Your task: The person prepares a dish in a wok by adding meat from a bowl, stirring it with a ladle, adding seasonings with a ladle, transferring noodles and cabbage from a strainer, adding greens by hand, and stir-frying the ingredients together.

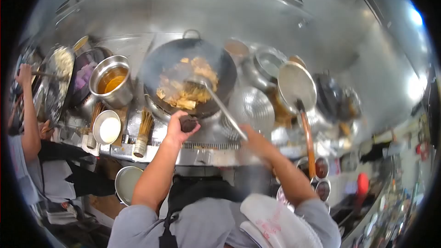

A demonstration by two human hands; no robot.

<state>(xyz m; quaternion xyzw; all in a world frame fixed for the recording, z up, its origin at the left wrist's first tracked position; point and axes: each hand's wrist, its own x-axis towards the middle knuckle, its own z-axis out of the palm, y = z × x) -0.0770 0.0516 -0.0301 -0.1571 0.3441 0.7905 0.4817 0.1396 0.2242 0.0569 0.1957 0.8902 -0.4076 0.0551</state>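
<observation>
A large dark wok (154, 80) sits on the range, with browned, chunky food (177, 94) steaming in it. My left hand (176, 128) is closed at the wok's near edge around a dark, rounded grip (188, 123), which looks like the wok's handle seen end-on. My right hand (257, 142), smeared by motion, is wrapped round the long metal handle of a ladle (225, 110). The ladle's bowl lies among the food, partly hidden by it and by steam.
Left of the wok stand a steel pot of amber liquid (111, 77), a white-filled bowl (108, 128) and a bamboo brush (143, 131). A perforated pan (251, 110) and a wooden-handled strainer (297, 87) are at right. A co-worker's arm (31, 115) reaches over another pan at far left.
</observation>
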